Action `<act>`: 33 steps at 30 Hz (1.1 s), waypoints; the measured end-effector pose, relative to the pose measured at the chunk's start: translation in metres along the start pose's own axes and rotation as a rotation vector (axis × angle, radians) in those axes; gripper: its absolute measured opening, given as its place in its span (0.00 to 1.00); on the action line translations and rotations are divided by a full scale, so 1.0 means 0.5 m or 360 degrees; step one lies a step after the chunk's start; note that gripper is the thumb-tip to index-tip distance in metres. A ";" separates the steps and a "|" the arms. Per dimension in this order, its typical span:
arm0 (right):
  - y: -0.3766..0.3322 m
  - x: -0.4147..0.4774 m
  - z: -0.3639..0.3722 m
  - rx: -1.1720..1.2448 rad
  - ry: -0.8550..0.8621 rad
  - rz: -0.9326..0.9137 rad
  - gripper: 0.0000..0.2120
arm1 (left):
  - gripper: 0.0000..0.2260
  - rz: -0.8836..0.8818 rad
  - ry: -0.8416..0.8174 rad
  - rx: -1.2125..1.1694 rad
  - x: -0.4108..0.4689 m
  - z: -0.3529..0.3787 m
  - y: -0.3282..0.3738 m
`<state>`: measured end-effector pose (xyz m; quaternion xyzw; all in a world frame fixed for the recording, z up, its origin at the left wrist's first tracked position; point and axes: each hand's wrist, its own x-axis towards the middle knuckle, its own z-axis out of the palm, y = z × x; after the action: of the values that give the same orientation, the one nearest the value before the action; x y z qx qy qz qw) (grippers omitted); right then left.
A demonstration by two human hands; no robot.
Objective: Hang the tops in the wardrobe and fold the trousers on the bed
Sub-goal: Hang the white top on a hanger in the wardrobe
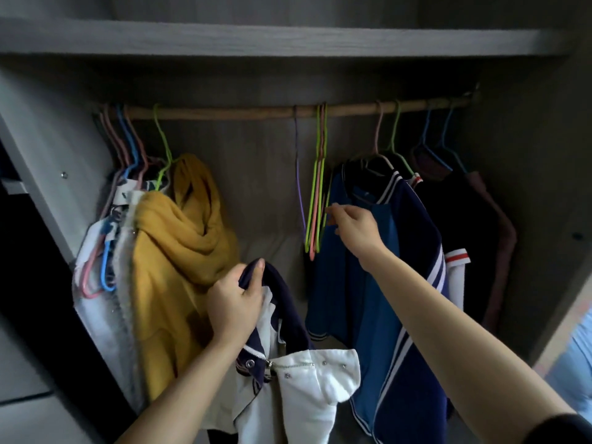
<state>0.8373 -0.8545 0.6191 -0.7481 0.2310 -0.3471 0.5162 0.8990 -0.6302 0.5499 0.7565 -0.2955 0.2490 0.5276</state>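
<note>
Your left hand (237, 302) grips the white-and-navy jacket (307, 379) by its collar. Your right hand (352, 227) is at the empty hangers (315, 200); I cannot tell whether it has a grip on one.

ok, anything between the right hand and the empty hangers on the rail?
Nothing visible. The right hand is at the empty hangers, fingertips touching or nearly so; the blue top hangs beside them, not between.

A grey wood-grain shelf board (288, 40) spans the far top. Directly below it, a brown round wooden rod (224, 112) runs left to right. A small round metal screw head (64, 175) sits in the grey left side panel (48, 139). Blurred pale blue fabric (576, 363) shows at the near right edge.
</note>
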 end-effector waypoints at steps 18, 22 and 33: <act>-0.013 -0.021 -0.066 -0.0082 0.0416 -0.0375 0.14 | 0.21 -0.0084 0.0052 -0.0007 -0.030 0.034 0.039; 0.068 -0.096 -0.101 0.0088 0.0515 -0.0499 0.11 | 0.22 -0.0093 0.0046 0.0045 -0.059 0.055 0.040; 0.275 -0.233 -0.148 -0.0286 0.0238 -0.0073 0.10 | 0.22 -0.0317 0.0003 0.0259 -0.123 0.071 0.050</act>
<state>0.7068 -0.8673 0.4748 -0.7684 0.2820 -0.3916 0.4204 0.8402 -0.6592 0.5126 0.8222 -0.1974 0.2192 0.4869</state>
